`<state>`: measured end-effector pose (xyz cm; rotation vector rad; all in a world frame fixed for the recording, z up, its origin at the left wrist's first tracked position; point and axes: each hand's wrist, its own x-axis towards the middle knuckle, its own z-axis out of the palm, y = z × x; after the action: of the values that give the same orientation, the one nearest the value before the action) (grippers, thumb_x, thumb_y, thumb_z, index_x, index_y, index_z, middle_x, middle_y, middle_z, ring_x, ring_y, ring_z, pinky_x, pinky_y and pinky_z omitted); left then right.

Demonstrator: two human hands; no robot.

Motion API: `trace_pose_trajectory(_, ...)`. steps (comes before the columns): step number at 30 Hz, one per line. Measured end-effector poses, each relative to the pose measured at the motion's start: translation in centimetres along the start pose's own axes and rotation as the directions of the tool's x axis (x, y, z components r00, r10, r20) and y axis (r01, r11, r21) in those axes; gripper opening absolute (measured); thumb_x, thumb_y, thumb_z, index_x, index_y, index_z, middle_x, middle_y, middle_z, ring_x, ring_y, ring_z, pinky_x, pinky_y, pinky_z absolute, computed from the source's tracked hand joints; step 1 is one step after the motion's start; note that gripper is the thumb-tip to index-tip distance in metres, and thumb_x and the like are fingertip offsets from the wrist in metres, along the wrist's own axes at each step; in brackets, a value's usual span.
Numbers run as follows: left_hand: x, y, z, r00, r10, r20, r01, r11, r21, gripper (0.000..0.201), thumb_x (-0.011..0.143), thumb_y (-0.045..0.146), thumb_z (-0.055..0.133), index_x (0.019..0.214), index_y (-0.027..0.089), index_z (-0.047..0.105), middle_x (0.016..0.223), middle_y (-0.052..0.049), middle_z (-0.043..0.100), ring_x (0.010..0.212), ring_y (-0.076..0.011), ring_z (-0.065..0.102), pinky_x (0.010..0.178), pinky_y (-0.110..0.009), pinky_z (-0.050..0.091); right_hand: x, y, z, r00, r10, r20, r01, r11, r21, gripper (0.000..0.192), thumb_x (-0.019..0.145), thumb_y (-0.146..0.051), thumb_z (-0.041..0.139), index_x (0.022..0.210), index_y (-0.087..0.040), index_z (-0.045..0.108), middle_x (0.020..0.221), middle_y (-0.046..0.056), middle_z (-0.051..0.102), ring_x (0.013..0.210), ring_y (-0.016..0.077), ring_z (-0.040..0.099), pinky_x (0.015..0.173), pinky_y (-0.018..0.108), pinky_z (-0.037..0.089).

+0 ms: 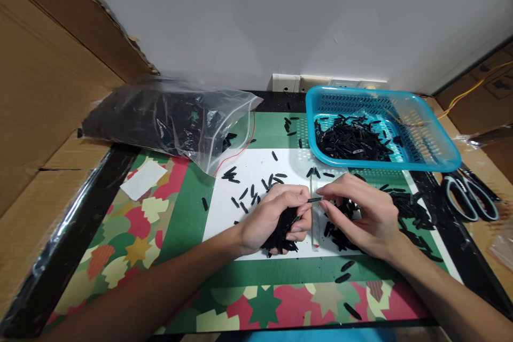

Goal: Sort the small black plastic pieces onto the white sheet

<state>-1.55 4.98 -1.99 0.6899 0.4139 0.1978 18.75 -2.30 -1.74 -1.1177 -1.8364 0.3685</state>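
My left hand (pixel 280 214) is curled around a bunch of small black strips (pixel 280 235), their ends sticking out below the palm. Between its thumb and forefinger one black strip (pixel 315 200) points to the right. My right hand (pixel 360 211) has thumb and forefinger closed around the free end of that strip. Under and beside the right hand lies a pile of the same strips (pixel 340 238), partly hidden by it. A narrow whitish translucent bar (pixel 315 230) rests upright in view between the hands, on the white sheet (pixel 228 224).
A blue basket (pixel 380 164) with many black strips stands at back right. At back left lies a clear zip bag (pixel 160 117) full of dark pieces. Scissors (pixel 467 197) are on the right edge, a paper scrap (pixel 143 179) on the left. Loose strips (pixel 417 211) are scattered around.
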Motion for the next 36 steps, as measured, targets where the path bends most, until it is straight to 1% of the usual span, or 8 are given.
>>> trace_pose_trajectory(5, -0.1, 0.0, 0.1, 1.000, 0.002, -0.013, -0.002, 1.000, 0.007, 0.025, 0.097, 0.036, 0.053, 0.078, 0.021, 0.046, 0.062, 0.003, 0.047, 0.048, -0.0096, 0.039, 0.032, -0.013, 0.029, 0.1, 0.1, 0.1, 0.999, 0.028, 0.035, -0.028, 1.000, 0.001, 0.018, 0.095, -0.008, 0.062, 0.106, -0.019, 0.071, 0.084, 0.006, 0.073, 0.074, 0.0188, 0.065, 0.067, 0.034, 0.052)
trace_pose_trajectory(10, 0.0, 0.1, 0.1, 1.000, 0.002, -0.018, -0.002, 1.000, 0.003, 0.025, 0.098, 0.035, 0.052, 0.079, 0.020, 0.046, 0.062, 0.003, 0.046, 0.049, -0.0088, 0.039, 0.033, -0.012, 0.030, 0.2, -0.1, 0.0, 0.999, 0.030, 0.019, -0.031, 0.999, 0.013, 0.017, 0.095, -0.009, 0.062, 0.105, -0.019, 0.071, 0.084, 0.006, 0.074, 0.072, 0.0184, 0.065, 0.066, 0.034, 0.051)
trace_pose_trajectory(16, 0.0, 0.0, 0.1, 1.000, 0.013, -0.010, -0.013, 1.000, -0.004, 0.022, 0.097, 0.034, 0.052, 0.080, 0.021, 0.047, 0.063, 0.003, 0.047, 0.048, -0.0104, 0.038, 0.028, -0.014, 0.029, 0.3, -0.2, 0.1, 1.000, 0.006, 0.003, -0.006, 1.000, 0.023, 0.016, 0.093, -0.006, 0.064, 0.103, -0.017, 0.069, 0.082, 0.005, 0.073, 0.069, 0.0168, 0.062, 0.064, 0.032, 0.050)
trace_pose_trajectory(22, 0.0, -0.1, 0.1, 0.999, -0.013, -0.029, 0.012, 1.000, -0.015, 0.039, 0.101, 0.053, 0.045, 0.079, 0.021, 0.046, 0.061, 0.003, 0.045, 0.047, -0.0098, 0.036, 0.028, -0.014, 0.028, 0.0, -0.3, 0.1, 0.997, 0.071, -0.026, -0.069, 0.995, 0.075, 0.019, 0.092, -0.005, 0.064, 0.103, -0.019, 0.067, 0.082, 0.004, 0.069, 0.072, 0.0168, 0.061, 0.065, 0.032, 0.050)
trace_pose_trajectory(26, 0.0, -0.1, 0.1, 1.000, -0.017, 0.002, 0.017, 1.000, -0.006, 0.050, 0.101, 0.065, 0.036, 0.078, 0.021, 0.045, 0.061, 0.003, 0.044, 0.048, -0.0095, 0.036, 0.032, -0.014, 0.028, 0.1, -0.1, -0.5, 0.994, -0.040, -0.102, 0.033, 0.997, -0.075, 0.024, 0.087, -0.001, 0.067, 0.103, -0.018, 0.067, 0.083, 0.006, 0.069, 0.072, 0.0182, 0.061, 0.065, 0.034, 0.049)
trace_pose_trajectory(31, 0.0, 0.0, -0.1, 0.999, -0.032, 0.032, 0.033, 0.999, -0.017, 0.055, 0.099, 0.071, 0.031, 0.079, 0.022, 0.045, 0.062, 0.003, 0.044, 0.047, -0.0108, 0.035, 0.030, -0.015, 0.026, 0.3, 0.4, -1.0, 0.985, -0.107, -0.134, 0.071, 0.966, -0.250, 0.025, 0.084, -0.001, 0.070, 0.102, -0.019, 0.068, 0.080, 0.005, 0.071, 0.070, 0.0186, 0.064, 0.063, 0.033, 0.051)
trace_pose_trajectory(34, 0.0, 0.0, -0.1, 0.998, -0.050, 0.022, 0.051, 0.998, -0.025, 0.054, 0.099, 0.070, 0.033, 0.079, 0.022, 0.047, 0.062, 0.003, 0.045, 0.047, -0.0109, 0.035, 0.029, -0.016, 0.027, 0.1, 0.8, -1.6, 0.956, -0.224, -0.188, 0.134, 0.908, -0.397, 0.030, 0.081, 0.000, 0.074, 0.103, -0.020, 0.069, 0.081, 0.004, 0.073, 0.069, 0.0190, 0.067, 0.063, 0.032, 0.052)
trace_pose_trajectory(36, 0.0, 0.0, 0.0, 0.998, -0.056, 0.002, 0.056, 0.998, -0.012, 0.054, 0.099, 0.070, 0.036, 0.078, 0.021, 0.048, 0.061, 0.002, 0.045, 0.047, -0.0104, 0.036, 0.030, -0.015, 0.026, 0.1, 1.3, -2.3, 0.930, -0.279, -0.240, 0.126, 0.854, -0.505, 0.031, 0.079, -0.002, 0.076, 0.103, -0.021, 0.070, 0.082, 0.003, 0.075, 0.069, 0.0195, 0.068, 0.065, 0.034, 0.051)
